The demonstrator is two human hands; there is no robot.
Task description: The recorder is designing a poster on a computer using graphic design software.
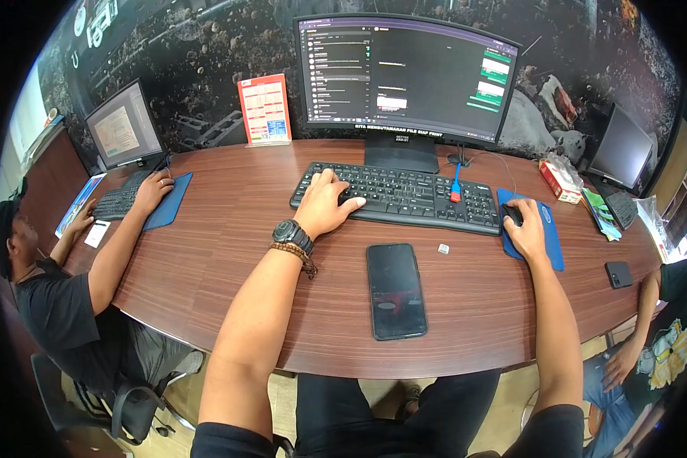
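My left hand rests on the left part of a black keyboard, its fingers spread over the keys. A dark watch and a beaded bracelet circle that wrist. At the keyboard's right end, my right hand is wrapped round a black mouse on a blue mouse pad. Behind the keyboard stands a curved monitor, lit with a dark chat-like screen. A black smartphone lies face up between my forearms, with a small whitish cube beyond its right corner.
A blue cable with a red end lies across the keyboard. A red-and-white sign stands left of the monitor. At left a person works at another keyboard. Someone sits at right, near a dark phone and a red-and-white box.
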